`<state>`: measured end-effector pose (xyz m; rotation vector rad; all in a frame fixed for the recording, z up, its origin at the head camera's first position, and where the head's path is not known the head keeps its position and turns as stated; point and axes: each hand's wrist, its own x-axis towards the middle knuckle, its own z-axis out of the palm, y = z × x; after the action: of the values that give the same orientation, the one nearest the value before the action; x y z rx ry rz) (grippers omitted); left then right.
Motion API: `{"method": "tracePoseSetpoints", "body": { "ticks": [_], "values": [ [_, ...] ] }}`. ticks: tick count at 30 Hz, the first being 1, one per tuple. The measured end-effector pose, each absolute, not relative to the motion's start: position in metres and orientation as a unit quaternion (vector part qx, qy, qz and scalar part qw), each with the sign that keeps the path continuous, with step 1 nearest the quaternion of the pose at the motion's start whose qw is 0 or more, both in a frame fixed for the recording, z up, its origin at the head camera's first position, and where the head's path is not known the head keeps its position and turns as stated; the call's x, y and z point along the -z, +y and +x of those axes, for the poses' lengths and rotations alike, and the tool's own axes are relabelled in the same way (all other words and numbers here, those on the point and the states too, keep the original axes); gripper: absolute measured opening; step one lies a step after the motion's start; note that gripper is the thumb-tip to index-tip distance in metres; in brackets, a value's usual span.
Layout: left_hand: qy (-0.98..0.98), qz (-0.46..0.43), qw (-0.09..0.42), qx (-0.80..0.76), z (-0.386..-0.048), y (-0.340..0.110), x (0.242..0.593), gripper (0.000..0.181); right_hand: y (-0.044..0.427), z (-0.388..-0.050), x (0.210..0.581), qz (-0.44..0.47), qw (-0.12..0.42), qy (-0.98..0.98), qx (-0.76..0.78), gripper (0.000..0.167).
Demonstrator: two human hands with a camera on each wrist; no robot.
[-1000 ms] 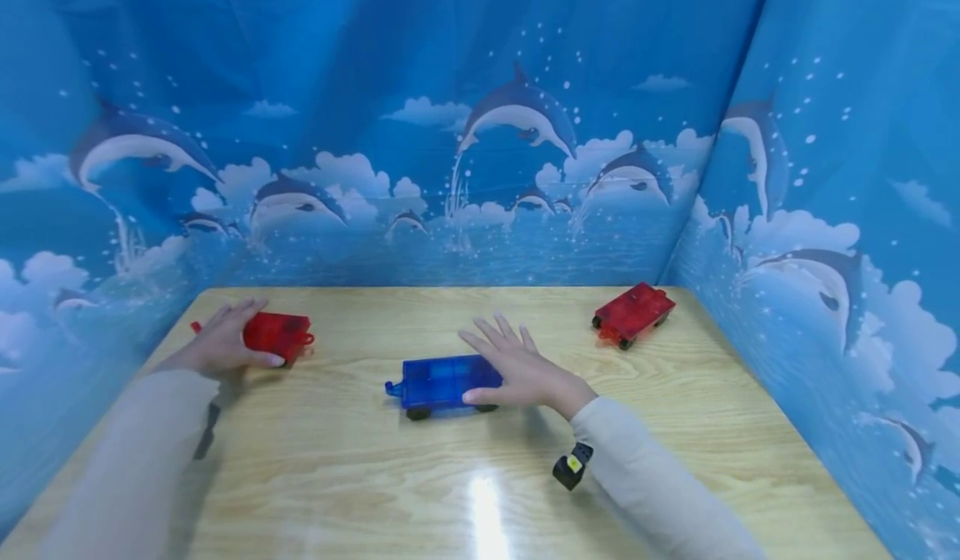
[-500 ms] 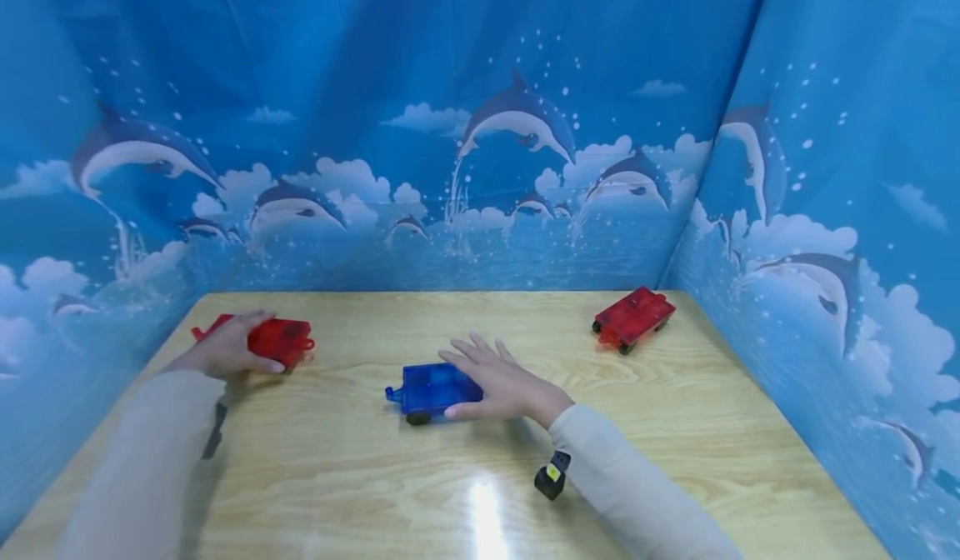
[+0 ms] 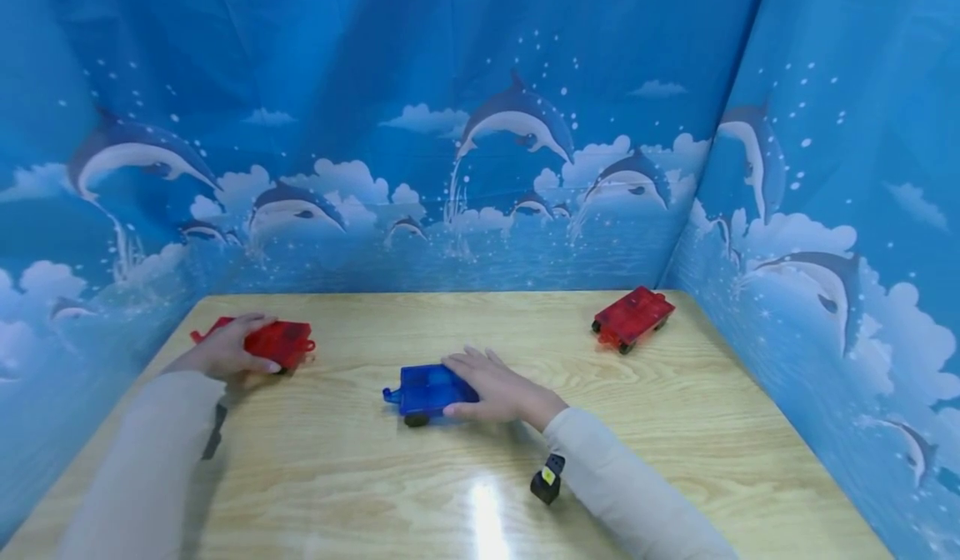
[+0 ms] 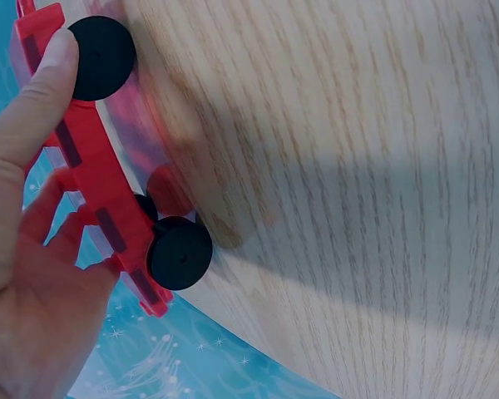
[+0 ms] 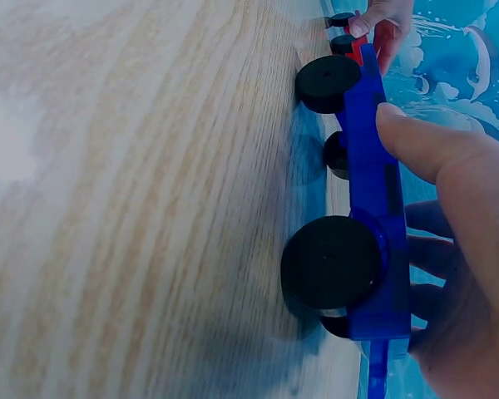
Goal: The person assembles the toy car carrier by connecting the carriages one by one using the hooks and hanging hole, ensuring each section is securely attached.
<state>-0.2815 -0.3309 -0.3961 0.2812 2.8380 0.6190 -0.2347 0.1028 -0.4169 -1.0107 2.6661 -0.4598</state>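
Note:
On the left of the table, my left hand (image 3: 228, 350) holds a red translucent toy car base (image 3: 281, 342) with black wheels. The left wrist view shows its thumb (image 4: 50, 79) on the near side and several fingers on the far side. Near the middle, my right hand (image 3: 495, 389) grips a blue toy car base (image 3: 427, 389) by its right part, covering that end in the head view. In the right wrist view the thumb (image 5: 424, 141) presses the blue side and the other fingers reach behind. A hook sticks out of the blue car base's left end.
Another red toy car base (image 3: 636, 318) stands at the back right of the wooden table (image 3: 360, 477). Blue dolphin-print curtains (image 3: 405, 168) rise behind and beside the table. A small black wrist camera (image 3: 546, 485) sits on the right wrist.
My right hand has moved left and down onto the blue car base and closed on it. My left hand has settled slightly on the red one. The cars stay roughly in place.

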Motion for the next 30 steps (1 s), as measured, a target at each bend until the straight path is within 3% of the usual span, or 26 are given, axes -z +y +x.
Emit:
{"method": "tracePoseSetpoints", "body": {
  "ticks": [21,30],
  "values": [
    [0.966,0.060,0.127,-0.217,-0.286,-0.327,0.399,0.104,0.078,-0.238,0.424,-0.313,0.082,0.932,0.165,0.084],
    [0.968,0.080,0.110,-0.212,-0.283,-0.311,0.398,0.099,0.058,-0.242,0.427,-0.289,0.065,0.941,0.165,0.083]
  ]
}}
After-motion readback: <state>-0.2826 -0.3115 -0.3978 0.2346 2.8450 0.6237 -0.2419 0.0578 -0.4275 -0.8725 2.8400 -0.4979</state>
